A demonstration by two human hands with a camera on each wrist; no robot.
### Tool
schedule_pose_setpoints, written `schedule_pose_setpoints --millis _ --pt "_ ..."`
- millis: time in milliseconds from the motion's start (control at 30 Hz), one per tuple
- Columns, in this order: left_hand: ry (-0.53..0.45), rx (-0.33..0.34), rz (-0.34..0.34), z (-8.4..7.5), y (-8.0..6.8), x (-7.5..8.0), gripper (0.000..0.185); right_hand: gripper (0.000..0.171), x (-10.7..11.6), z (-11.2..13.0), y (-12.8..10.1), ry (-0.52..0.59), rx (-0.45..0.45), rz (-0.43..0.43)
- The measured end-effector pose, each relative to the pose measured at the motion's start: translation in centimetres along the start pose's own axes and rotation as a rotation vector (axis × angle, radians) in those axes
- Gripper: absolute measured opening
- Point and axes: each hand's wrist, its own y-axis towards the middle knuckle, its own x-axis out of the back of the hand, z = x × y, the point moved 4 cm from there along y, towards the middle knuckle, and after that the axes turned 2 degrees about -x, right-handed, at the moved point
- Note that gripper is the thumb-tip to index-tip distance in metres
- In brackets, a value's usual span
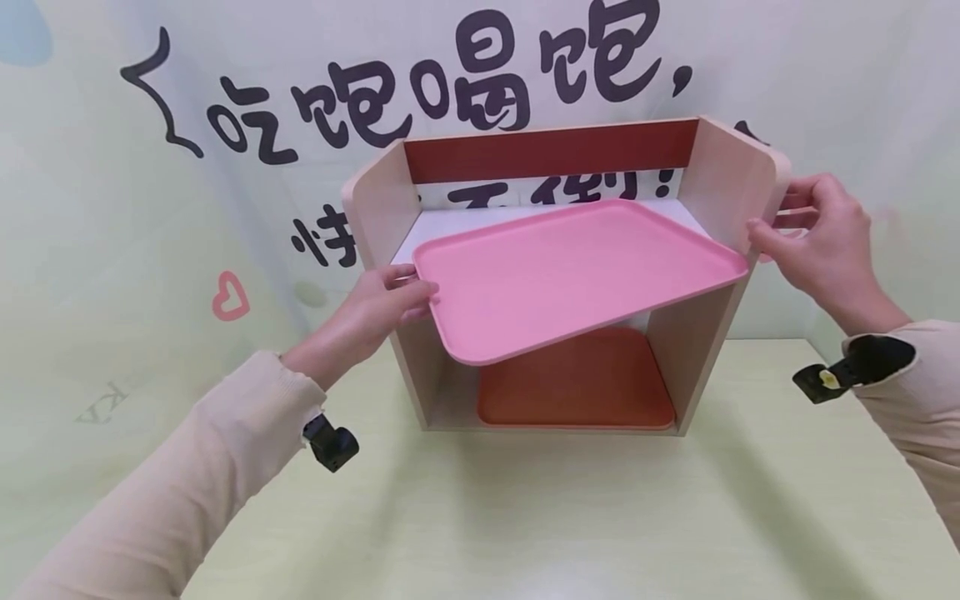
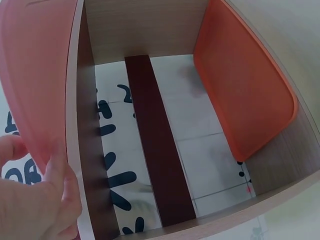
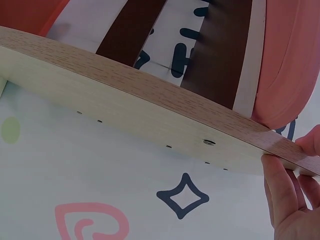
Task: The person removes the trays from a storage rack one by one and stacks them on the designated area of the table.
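Note:
A pink tray (image 1: 577,275) lies tilted across the top of a small wooden shelf unit (image 1: 738,179), its front left corner low and jutting past the front. My left hand (image 1: 371,308) pinches the tray's left edge, thumb on top and fingers beneath. In the left wrist view, the left hand (image 2: 40,195) holds that edge beside the shelf board. At the unit's right side panel my right hand (image 1: 825,242) grips the upper front part. The right wrist view has the right hand (image 3: 295,195) with its thumb and fingers on opposite faces of the panel.
An orange tray (image 1: 577,379) lies flat on the bottom of the unit, under the pink one. The unit stands on a pale table (image 1: 525,517). Behind hangs a light backdrop (image 1: 150,208) with large dark lettering. A dark red strip (image 1: 551,152) spans the unit's upper back.

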Motion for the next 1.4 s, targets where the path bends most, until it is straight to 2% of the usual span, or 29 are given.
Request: schedule_pose_setpoints --millis 200,400,500,667,1000,1233,1400 --pt "-0.053 0.014 0.029 0.3 0.3 -0.3 0.061 0.026 0.0 -0.1 -0.1 -0.006 0.0 -0.006" --pt "-0.054 0.013 0.031 0.4 0.4 -0.3 0.06 0.026 0.0 -0.1 -0.2 -0.003 0.009 -0.012" --pt "-0.091 0.02 0.033 0.5 0.4 -0.4 0.06 0.026 0.0 -0.1 -0.2 -0.005 0.012 -0.014" --pt "-0.173 0.045 0.013 0.5 0.2 -0.5 0.061 0.026 0.0 0.1 -0.1 -0.006 0.015 -0.011" --pt "-0.25 0.063 -0.001 0.5 -0.3 -0.7 0.062 0.026 -0.1 0.2 0.0 -0.009 0.018 -0.014" --pt "-0.402 0.006 -0.029 -0.1 -0.1 -0.3 0.06 0.027 0.0 0.0 0.0 -0.015 -0.002 -0.005" --pt "-0.486 -0.021 -0.043 -0.1 -0.4 0.3 0.065 0.025 -0.1 0.0 -0.1 -0.013 0.005 -0.001"
